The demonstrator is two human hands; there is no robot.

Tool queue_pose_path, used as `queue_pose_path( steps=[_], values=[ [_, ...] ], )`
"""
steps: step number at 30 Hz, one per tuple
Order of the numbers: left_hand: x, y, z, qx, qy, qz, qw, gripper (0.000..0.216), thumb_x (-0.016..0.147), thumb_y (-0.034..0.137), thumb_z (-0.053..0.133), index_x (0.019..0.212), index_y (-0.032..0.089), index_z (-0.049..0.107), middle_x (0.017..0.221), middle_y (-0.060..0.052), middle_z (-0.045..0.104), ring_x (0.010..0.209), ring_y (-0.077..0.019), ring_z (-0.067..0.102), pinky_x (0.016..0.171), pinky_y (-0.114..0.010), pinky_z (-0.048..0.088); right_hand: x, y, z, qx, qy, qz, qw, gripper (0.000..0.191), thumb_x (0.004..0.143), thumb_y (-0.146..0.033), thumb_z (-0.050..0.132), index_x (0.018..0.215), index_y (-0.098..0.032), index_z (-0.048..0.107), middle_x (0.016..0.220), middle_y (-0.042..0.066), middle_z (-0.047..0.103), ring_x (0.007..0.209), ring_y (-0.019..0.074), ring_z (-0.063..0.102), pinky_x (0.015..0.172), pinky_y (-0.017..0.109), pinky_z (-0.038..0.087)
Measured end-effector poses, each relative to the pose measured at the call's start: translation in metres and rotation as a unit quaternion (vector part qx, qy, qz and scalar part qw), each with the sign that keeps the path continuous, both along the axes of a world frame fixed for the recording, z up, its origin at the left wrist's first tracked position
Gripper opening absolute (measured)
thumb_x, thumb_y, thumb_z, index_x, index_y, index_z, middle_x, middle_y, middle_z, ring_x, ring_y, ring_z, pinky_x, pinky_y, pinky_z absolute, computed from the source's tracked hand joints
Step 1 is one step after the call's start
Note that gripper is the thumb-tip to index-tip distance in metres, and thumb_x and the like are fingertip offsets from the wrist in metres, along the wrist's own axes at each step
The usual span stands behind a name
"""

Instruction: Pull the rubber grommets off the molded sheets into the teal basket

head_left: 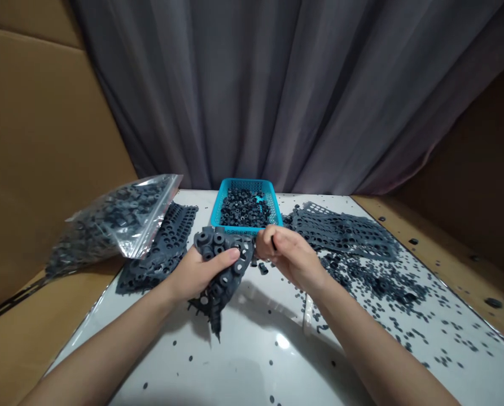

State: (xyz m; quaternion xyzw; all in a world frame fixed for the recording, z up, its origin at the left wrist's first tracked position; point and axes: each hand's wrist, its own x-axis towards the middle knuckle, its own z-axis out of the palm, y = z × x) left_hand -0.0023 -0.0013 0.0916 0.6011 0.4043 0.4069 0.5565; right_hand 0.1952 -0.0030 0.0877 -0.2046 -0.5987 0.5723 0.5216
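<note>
My left hand [196, 270] is closed around a folded dark rubber sheet [224, 279] with raised ring-shaped parts and round holes, its thumb pressed on the front. Close to the sheet's right edge, my right hand [292, 254] is curled in a pinch. A small black rubber piece [274, 243] shows between its thumb and forefinger; most of it is hidden. Just below those fingers is another small black piece [262, 268]; I cannot tell whether it touches the table. Behind both hands stands a blue plastic basket [247, 230] holding many small black rubber pieces [241, 206].
A clear zip bag [116, 217] full of dark pieces leans at the left over perforated rubber sheets [173, 231]. More punched sheets [345, 231] lie at the right. Small black discs [374, 282] are scattered over the white table [235, 372]. Cardboard walls [40, 141] flank it, with a grey curtain [243, 96] behind.
</note>
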Motion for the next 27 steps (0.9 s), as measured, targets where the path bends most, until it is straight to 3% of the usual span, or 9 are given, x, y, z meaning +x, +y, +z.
queue_pose_path(
  steps=[3, 5, 9, 14, 18, 22, 25, 27],
  values=[
    [0.003, 0.000, 0.003, 0.055, 0.097, -0.026, 0.993, 0.026, 0.077, 0.043, 0.063, 0.079, 0.018, 0.066, 0.078, -0.003, 0.069, 0.075, -0.0185, 0.062, 0.071, -0.030, 0.052, 0.007, -0.003, 0.004, 0.089, -0.165, -0.125, 0.974, 0.035, 0.093, -0.045, 0.045, 0.069, -0.019, 0.047, 0.064, -0.003, 0.038, 0.060, 0.0117, 0.034, 0.056, 0.027, 0.025],
    [0.006, -0.002, 0.007, 0.100, 0.153, -0.036, 0.983, 0.026, 0.077, 0.040, 0.064, 0.093, 0.019, 0.066, 0.091, -0.004, 0.070, 0.087, -0.0208, 0.063, 0.080, -0.033, 0.050, 0.007, -0.006, 0.007, 0.143, -0.263, -0.159, 0.941, 0.032, 0.093, -0.042, 0.045, 0.071, -0.019, 0.045, 0.065, -0.003, 0.041, 0.061, 0.0115, 0.036, 0.057, 0.026, 0.027],
    [0.011, -0.008, 0.012, 0.175, 0.210, -0.074, 0.959, 0.026, 0.078, 0.030, 0.063, 0.103, 0.021, 0.064, 0.105, -0.003, 0.068, 0.099, -0.0215, 0.060, 0.090, -0.032, 0.046, 0.000, -0.009, 0.007, 0.197, -0.395, -0.136, 0.887, 0.028, 0.089, -0.040, 0.052, 0.072, -0.019, 0.044, 0.067, -0.002, 0.046, 0.062, 0.0117, 0.041, 0.057, 0.025, 0.029],
    [0.009, -0.010, 0.012, 0.177, 0.208, -0.127, 0.953, 0.018, 0.078, 0.032, 0.065, 0.091, 0.021, 0.065, 0.094, 0.000, 0.068, 0.089, -0.0191, 0.061, 0.083, -0.028, 0.047, -0.001, -0.008, 0.005, 0.215, -0.428, -0.057, 0.876, 0.029, 0.093, -0.033, 0.045, 0.068, -0.019, 0.040, 0.065, -0.002, 0.045, 0.061, 0.0120, 0.040, 0.057, 0.026, 0.026],
    [0.006, -0.004, 0.005, 0.085, 0.137, -0.150, 0.975, 0.024, 0.083, 0.040, 0.058, 0.078, 0.018, 0.064, 0.078, -0.001, 0.066, 0.075, -0.0167, 0.059, 0.069, -0.026, 0.048, -0.004, -0.009, 0.002, 0.161, -0.328, 0.004, 0.931, 0.035, 0.095, -0.032, 0.040, 0.063, -0.020, 0.034, 0.060, -0.004, 0.034, 0.056, 0.0108, 0.032, 0.055, 0.026, 0.025],
    [0.004, 0.002, -0.008, -0.026, -0.018, -0.088, 0.996, 0.036, 0.072, 0.051, 0.068, 0.076, 0.016, 0.064, 0.071, -0.002, 0.064, 0.067, -0.0158, 0.058, 0.063, -0.026, 0.047, -0.012, -0.008, -0.004, 0.023, -0.090, 0.029, 0.995, 0.035, 0.093, -0.033, 0.043, 0.061, -0.020, 0.033, 0.059, -0.005, 0.028, 0.054, 0.0110, 0.027, 0.053, 0.026, 0.025],
    [0.004, 0.007, -0.014, -0.082, -0.097, -0.030, 0.991, 0.043, 0.066, 0.056, 0.071, 0.069, 0.015, 0.061, 0.063, 0.000, 0.060, 0.058, -0.0133, 0.054, 0.056, -0.025, 0.045, -0.008, -0.003, -0.006, -0.031, 0.078, 0.012, 0.996, 0.036, 0.092, -0.035, 0.038, 0.061, -0.022, 0.028, 0.056, -0.006, 0.021, 0.049, 0.0108, 0.021, 0.052, 0.027, 0.026],
    [0.004, 0.010, -0.015, -0.084, -0.101, -0.017, 0.991, 0.037, 0.069, 0.051, 0.071, 0.068, 0.015, 0.060, 0.063, 0.000, 0.060, 0.061, -0.0126, 0.054, 0.059, -0.024, 0.045, 0.001, 0.005, -0.007, -0.016, 0.068, -0.027, 0.997, 0.035, 0.091, -0.039, 0.040, 0.062, -0.022, 0.031, 0.058, -0.006, 0.024, 0.051, 0.0111, 0.023, 0.054, 0.028, 0.027]
  ],
)
